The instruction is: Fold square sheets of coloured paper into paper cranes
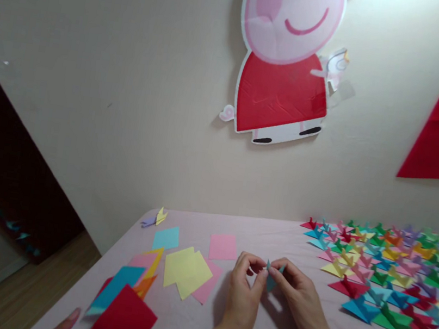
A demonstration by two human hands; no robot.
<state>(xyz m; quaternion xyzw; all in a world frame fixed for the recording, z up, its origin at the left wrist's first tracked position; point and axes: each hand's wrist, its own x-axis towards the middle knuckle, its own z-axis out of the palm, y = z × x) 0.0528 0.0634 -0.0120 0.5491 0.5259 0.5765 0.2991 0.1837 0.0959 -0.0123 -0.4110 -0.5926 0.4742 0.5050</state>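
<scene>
My left hand (243,294) and my right hand (299,294) meet above the table, right of the loose sheets. Between their fingertips is a small light-blue folded origami paper (271,282) with narrow points sticking up. The thumb and fingers of each hand pinch it, and they cover part of it. Left of my left hand lie yellow paper squares (187,272) overlapping a pink one, with another pink square (222,247) and a light-blue square (166,238) behind. Rows of folded paper cranes (381,293) in many colours stand to the right of my right hand.
A pile of paper squares, with a red square (126,316) on top, lies at the table's left edge. Another person's fingers (66,324) show beside it. Two folded papers (156,217) lie at the back left corner. The wall behind bears a cartoon pig cutout (283,94).
</scene>
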